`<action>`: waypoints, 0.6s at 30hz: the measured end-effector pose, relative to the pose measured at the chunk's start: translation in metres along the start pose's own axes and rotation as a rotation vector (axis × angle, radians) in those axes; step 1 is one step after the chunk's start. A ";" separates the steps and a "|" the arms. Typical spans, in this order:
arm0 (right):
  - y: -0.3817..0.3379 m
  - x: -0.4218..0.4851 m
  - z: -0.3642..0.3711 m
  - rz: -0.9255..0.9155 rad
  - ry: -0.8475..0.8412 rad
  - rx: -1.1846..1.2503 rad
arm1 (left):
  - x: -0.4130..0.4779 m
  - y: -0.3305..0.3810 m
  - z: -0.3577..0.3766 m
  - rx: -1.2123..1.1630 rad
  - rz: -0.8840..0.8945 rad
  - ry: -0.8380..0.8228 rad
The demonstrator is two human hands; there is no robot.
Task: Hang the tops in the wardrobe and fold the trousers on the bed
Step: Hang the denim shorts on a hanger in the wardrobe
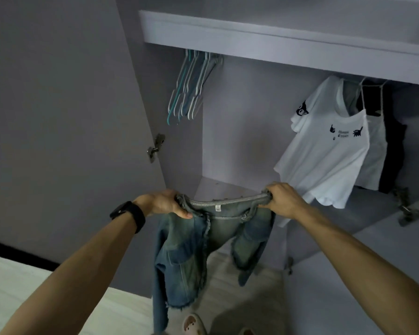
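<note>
Trousers of frayed blue denim [186, 257], gripped by my left hand [162, 204] and right hand [283, 197], may trail on the pale floor [247, 301] below.

one pair of jeans [184, 257], one left hand [160, 203] and one right hand [284, 199] are counted. three tops are hung: white t-shirt [324, 155], pale camisole [375, 155], black top [395, 146].

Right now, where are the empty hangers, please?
In the head view, the empty hangers hang bunched in the wardrobe, top left, left of the white T-shirt.
</note>
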State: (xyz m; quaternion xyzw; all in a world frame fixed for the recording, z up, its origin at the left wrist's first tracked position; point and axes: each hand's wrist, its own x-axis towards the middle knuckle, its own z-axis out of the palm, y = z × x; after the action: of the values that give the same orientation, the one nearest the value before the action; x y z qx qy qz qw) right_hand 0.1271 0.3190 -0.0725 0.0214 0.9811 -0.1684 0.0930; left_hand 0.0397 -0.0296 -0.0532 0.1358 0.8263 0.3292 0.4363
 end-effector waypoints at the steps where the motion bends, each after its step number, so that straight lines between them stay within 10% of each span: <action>1: 0.000 -0.003 0.002 0.004 0.001 -0.010 | -0.004 0.002 -0.002 -0.034 0.010 -0.074; 6: 0.006 -0.019 0.005 0.026 0.099 0.063 | -0.015 -0.001 -0.010 -0.128 -0.032 -0.121; 13: 0.005 -0.027 -0.017 0.125 -0.362 0.457 | -0.025 0.002 -0.004 0.083 0.050 0.287; 18: -0.008 -0.027 -0.039 0.011 -0.064 0.258 | -0.041 0.025 -0.003 0.400 0.006 0.582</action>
State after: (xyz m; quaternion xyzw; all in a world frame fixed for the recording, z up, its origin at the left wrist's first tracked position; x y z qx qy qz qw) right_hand 0.1462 0.3242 -0.0287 0.0334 0.9476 -0.2934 0.1218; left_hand 0.0598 -0.0333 -0.0101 0.1215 0.9638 0.1871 0.1462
